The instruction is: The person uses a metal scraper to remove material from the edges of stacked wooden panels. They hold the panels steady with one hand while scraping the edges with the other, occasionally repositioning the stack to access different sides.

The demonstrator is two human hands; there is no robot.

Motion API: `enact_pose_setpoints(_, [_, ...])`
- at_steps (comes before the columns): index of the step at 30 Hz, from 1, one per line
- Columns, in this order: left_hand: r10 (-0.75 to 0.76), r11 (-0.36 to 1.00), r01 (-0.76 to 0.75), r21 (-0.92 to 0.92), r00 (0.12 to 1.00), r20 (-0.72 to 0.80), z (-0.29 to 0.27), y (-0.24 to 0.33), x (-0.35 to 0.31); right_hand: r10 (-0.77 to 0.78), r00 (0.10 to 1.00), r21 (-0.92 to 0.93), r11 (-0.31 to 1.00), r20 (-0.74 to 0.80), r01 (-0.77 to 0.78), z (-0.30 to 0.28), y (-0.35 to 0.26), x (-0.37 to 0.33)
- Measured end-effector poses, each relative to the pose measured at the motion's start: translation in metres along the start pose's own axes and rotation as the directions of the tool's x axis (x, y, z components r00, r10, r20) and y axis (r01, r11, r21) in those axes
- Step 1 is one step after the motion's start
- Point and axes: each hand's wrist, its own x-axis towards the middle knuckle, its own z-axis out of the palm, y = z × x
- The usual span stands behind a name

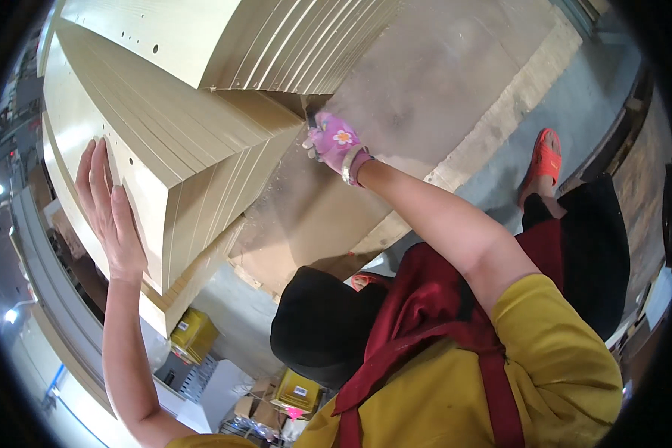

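My bare left hand (110, 201) lies on the pale top face of a stack of cream-coloured panels (145, 216), fingers stretched out and thumb apart. Small drilled holes dot that face. In a pink flowered glove, my right hand (336, 142) is closed beside the stack's far corner. A small dark thing shows at its fingertips, too hidden to name. Beyond the left hand's stack stands a second stack of cream panels (291, 45), its many edges showing as lines. The two stacks sit at an angle to each other and meet near the gloved hand.
A large brown sheet (425, 82) with a wooden edge lies beside the stacks. Yellow boxes (193, 334) and cartons (257, 407) stand at the lower left. My foot in a red sandal (545, 160) is on the grey floor (590, 89) at the right.
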Motion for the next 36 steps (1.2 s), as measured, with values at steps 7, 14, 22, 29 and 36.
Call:
enact_pose_setpoints(7, [0.013, 0.997, -0.015, -0.077, 0.999, -0.038, 0.002, 0.000, -0.001, -0.165, 0.982, -0.126, 0.980, -0.091, 0.153, 0.019, 0.015, -0.004])
enact_pose_setpoints(14, [0.048, 0.995, -0.053, -0.085, 0.997, -0.059, 0.006, -0.002, 0.001, -0.077, 0.996, 0.286, 0.956, 0.046, 0.060, 0.023, -0.033, -0.043])
enact_pose_setpoints(22, [0.067, 0.995, -0.070, -0.067, 0.997, -0.046, 0.004, 0.009, 0.008, -0.214, 0.971, 0.629, 0.771, 0.104, 0.103, 0.026, -0.005, -0.011])
enact_pose_setpoints(29, [0.082, 0.996, -0.084, -0.034, 0.995, -0.047, -0.001, 0.003, -0.001, -0.251, 0.968, -0.117, 0.961, 0.028, 0.252, 0.018, -0.081, -0.068])
enact_pose_setpoints(36, [0.031, 0.999, -0.033, -0.040, 0.998, -0.054, 0.005, 0.004, 0.001, -0.416, 0.907, 0.049, 0.909, 0.062, 0.413, 0.008, -0.120, -0.100])
